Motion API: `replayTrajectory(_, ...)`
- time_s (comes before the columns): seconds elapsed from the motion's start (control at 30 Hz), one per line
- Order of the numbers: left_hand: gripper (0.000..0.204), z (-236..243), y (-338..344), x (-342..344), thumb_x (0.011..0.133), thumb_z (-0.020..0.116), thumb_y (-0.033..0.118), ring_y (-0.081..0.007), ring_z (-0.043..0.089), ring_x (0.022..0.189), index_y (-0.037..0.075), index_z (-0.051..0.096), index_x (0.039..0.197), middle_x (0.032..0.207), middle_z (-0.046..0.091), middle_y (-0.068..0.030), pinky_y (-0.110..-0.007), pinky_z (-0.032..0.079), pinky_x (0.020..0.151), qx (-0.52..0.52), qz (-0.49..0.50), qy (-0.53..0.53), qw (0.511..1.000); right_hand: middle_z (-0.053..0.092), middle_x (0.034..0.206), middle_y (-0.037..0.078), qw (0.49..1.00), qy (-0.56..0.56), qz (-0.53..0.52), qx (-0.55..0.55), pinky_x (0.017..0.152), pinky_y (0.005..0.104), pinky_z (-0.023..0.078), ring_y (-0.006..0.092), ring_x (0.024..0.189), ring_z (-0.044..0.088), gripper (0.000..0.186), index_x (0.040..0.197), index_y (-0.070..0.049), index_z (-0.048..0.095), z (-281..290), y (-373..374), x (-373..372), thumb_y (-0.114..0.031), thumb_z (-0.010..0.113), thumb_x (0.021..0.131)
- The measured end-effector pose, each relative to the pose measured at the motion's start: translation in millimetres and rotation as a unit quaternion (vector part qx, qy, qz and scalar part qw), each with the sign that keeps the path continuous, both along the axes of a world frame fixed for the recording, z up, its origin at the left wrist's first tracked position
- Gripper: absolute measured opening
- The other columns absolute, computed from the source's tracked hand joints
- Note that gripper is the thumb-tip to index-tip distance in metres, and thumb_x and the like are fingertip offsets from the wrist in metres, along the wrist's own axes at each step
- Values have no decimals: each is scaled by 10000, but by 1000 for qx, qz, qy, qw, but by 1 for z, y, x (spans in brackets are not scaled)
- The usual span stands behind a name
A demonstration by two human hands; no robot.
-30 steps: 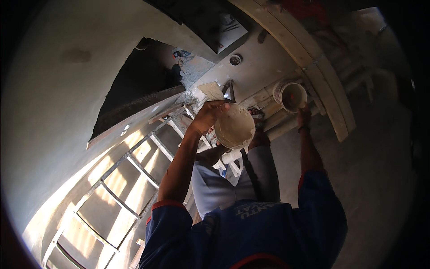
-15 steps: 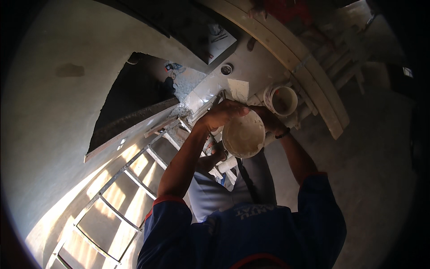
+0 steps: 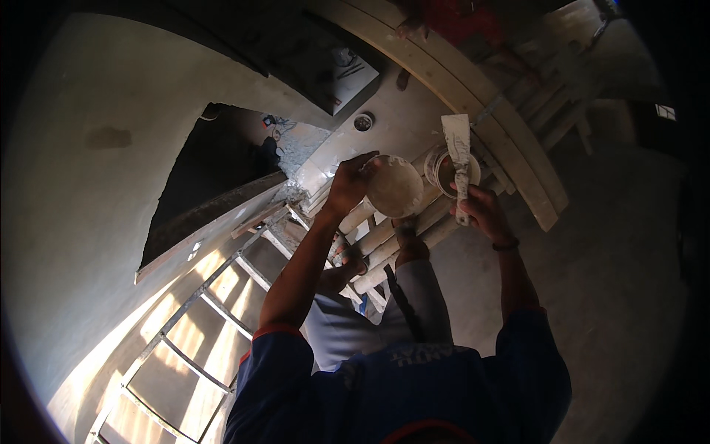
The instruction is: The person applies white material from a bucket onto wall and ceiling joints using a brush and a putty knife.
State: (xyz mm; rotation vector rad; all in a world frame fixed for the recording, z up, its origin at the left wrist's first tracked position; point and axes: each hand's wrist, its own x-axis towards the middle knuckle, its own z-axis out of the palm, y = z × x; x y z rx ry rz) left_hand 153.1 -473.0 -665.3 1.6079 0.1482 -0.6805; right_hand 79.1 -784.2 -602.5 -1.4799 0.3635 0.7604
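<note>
My left hand (image 3: 350, 183) grips a round, pale bowl (image 3: 396, 188) by its left side, with some whitish paste smeared inside near the rim. My right hand (image 3: 484, 210) is closed round the handle of a putty knife (image 3: 458, 140). Its wide blade points away from me and is coated in pale, dried-looking material. Behind the knife, a white bucket (image 3: 432, 169) stands on the planks, partly covered by the blade and handle. The knife and the bowl are apart.
Wooden poles and planks (image 3: 381, 235) lie under my feet. To the left, a metal ladder-like frame (image 3: 198, 290) leans near a wall with a large dark opening (image 3: 211, 166). A small pot (image 3: 363, 121) stands ahead. Beyond long boards (image 3: 473, 96), a person in red (image 3: 466, 22) is partly visible.
My hands have separated. The right one has moved right, off the bowl, and the putty knife now shows in it above the bucket. The bowl has shifted slightly up and left.
</note>
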Motion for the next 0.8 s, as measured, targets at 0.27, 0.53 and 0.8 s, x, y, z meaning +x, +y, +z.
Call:
replayTrajectory(0.27,489,-64,-42,5,1007,524,390,-261,601,1158,-11,583,1280,1178,656,-214,-364,431,1006,19,87,-128,988,647,758,32,981,170,94,18,458,173,350,26,573,506,430,1188,-27,629,49,15,23,-326,588,883)
replayTrajectory(0.53,510,-90,-60,2,1015,503,426,-177,549,1071,-16,588,1254,1138,648,-111,-324,417,974,-64,134,-77,986,609,677,11,992,122,-10,16,369,209,327,39,507,500,331,1028,-82,619,-7,27,33,-397,613,926)
replayTrajectory(0.8,477,-87,-86,8,997,553,395,-159,558,1035,-9,605,1245,1128,665,-95,-320,430,945,-81,116,47,989,566,735,-6,996,57,-50,-44,358,207,333,53,453,479,329,1097,-69,566,-89,11,60,-342,630,924)
